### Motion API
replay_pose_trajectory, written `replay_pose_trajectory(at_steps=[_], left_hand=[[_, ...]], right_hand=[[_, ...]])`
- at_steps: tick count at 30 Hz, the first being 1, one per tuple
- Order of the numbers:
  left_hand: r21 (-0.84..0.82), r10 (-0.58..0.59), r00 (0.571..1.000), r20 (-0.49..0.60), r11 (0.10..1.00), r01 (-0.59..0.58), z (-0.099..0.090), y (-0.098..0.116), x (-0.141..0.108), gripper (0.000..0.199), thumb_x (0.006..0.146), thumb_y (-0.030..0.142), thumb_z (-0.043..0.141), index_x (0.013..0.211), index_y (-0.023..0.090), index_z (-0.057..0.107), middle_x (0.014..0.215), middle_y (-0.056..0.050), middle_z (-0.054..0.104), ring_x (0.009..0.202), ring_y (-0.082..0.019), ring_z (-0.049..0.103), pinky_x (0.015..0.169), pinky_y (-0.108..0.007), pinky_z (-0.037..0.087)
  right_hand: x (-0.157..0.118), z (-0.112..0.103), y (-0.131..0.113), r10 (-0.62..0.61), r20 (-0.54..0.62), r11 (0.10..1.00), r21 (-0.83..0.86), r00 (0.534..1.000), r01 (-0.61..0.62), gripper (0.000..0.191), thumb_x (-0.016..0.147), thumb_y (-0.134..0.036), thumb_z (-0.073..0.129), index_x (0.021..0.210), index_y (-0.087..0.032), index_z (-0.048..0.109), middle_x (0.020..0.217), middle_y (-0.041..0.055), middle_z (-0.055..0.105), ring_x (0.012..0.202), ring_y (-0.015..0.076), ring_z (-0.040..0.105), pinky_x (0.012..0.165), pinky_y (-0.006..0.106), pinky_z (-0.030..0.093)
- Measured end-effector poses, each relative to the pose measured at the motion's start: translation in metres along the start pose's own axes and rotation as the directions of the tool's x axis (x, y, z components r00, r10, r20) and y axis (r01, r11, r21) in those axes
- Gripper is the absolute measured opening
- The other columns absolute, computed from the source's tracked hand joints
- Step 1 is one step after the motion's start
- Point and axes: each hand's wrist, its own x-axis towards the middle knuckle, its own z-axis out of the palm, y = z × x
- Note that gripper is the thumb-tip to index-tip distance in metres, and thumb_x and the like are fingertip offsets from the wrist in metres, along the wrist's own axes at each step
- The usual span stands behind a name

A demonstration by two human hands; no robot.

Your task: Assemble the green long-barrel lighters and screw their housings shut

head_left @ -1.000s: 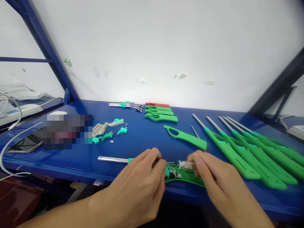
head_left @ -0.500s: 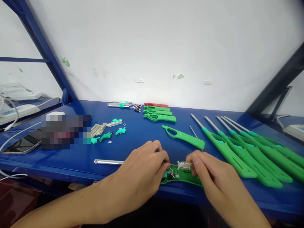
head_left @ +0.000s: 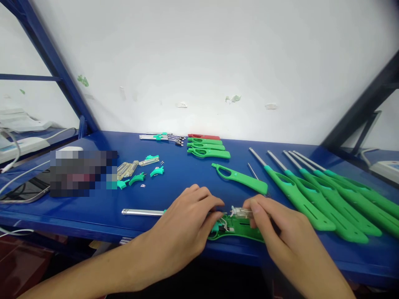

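An open green lighter shell half [head_left: 246, 233] lies at the table's front edge, with a black piece and white wires [head_left: 225, 226] inside it. A silver lighter tube [head_left: 143, 212] sticks out on its left. My left hand [head_left: 187, 226] bends over the shell's left end, its thumb and index tips close together beside a thin piece too small to name; its other fingers are hidden. Above the shell's right part, my right hand [head_left: 280, 228] pinches a clear plastic lighter fuel tank [head_left: 240, 212] with a white fitting at its left end.
Several assembled green lighters [head_left: 311, 199] lie at right. A loose green shell half [head_left: 243, 179] and a thin metal rod [head_left: 252, 170] are ahead. Further back are more shells [head_left: 208, 153] and wired tubes [head_left: 158, 137]. Clear tanks [head_left: 127, 169] and green triggers [head_left: 137, 179] lie left, near a phone [head_left: 26, 187].
My left index finger has lifted slightly away from the thumb. The clear fuel tank in my right hand stays above the shell, nearly unmoved. The view has shifted slightly.
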Motion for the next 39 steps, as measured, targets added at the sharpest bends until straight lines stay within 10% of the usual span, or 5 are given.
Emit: replay_pose_trajectory(at_steps=[39], left_hand=[[0.173,0.167,0.978,-0.126,0.974,-0.145,0.007,0.001,-0.006,0.014,0.11,0.011,0.053,0.109,0.017,0.066,0.099,-0.004,0.067,0.09,-0.022,0.054,0.081,-0.037,0.046]], right_hand=[[-0.001,0.002,0.005,-0.011,-0.01,1.0,-0.009,1.0,0.011,0.024,0.112,-0.039,0.051,0.106,-0.029,0.072,0.104,-0.0005,0.08,0.093,0.0187,0.078,0.084,0.029,0.061]])
